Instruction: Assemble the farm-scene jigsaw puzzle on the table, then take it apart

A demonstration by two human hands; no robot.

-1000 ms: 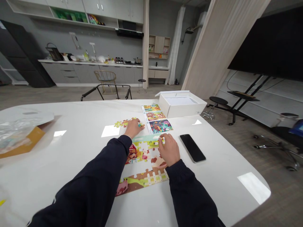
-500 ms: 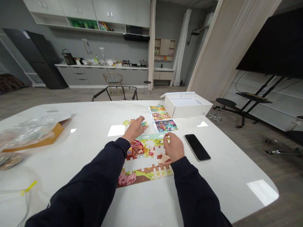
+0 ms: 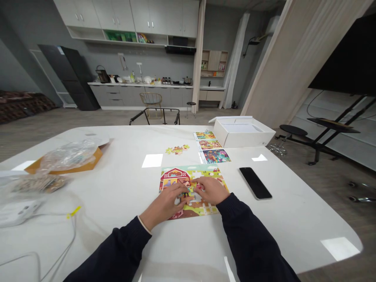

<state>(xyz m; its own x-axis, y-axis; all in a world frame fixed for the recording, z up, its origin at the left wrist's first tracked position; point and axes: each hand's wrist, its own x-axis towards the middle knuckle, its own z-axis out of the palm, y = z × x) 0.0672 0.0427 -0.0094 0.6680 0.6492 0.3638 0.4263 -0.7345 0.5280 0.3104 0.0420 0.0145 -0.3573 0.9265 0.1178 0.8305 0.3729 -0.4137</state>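
Observation:
A farm jigsaw puzzle [image 3: 175, 174] with a red barn lies flat on the white table, with gaps in its middle. My left hand [image 3: 166, 203] reaches over the lower left of it, fingers closed on a puzzle piece [image 3: 185, 197] at a gap. From the right, my right hand [image 3: 212, 189] rests on the puzzle with its fingers bent and fingertips at the middle pieces. Whether it grips anything is hidden. Beyond the puzzle lies a small heap of loose puzzle pieces [image 3: 177, 149].
A picture sheet [image 3: 216, 156] lies beyond the puzzle, before a white open box [image 3: 245, 137]. A black phone [image 3: 255, 183] is to the right. Leftward are an orange-brown envelope [image 3: 88, 163] under clear plastic, a bag of pieces [image 3: 41, 183] and a white power strip [image 3: 19, 212] with cables.
My left hand has come back from the loose pieces to the puzzle's middle, bringing a piece. My right hand has shifted leftward over the puzzle. The view has turned slightly left.

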